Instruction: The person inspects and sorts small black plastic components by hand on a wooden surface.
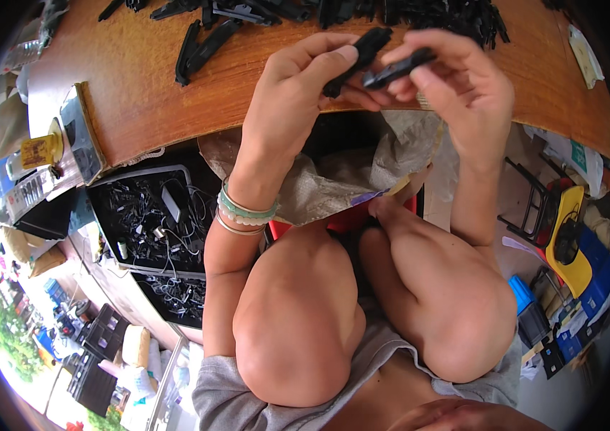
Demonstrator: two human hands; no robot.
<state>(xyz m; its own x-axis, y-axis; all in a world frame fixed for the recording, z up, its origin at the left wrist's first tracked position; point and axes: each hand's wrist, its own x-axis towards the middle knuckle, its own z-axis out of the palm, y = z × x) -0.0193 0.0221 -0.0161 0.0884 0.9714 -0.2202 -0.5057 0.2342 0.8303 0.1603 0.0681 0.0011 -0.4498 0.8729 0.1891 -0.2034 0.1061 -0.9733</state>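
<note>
Black plastic parts cut off at top edge, tray contents perhaps small clips, too tiny

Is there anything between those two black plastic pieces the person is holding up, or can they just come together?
Nothing visible lies between them. The left hand holds one black plastic piece, the right hand holds the other black piece, and their ends nearly meet above the wooden table edge; only fingertips sit close by.
</note>
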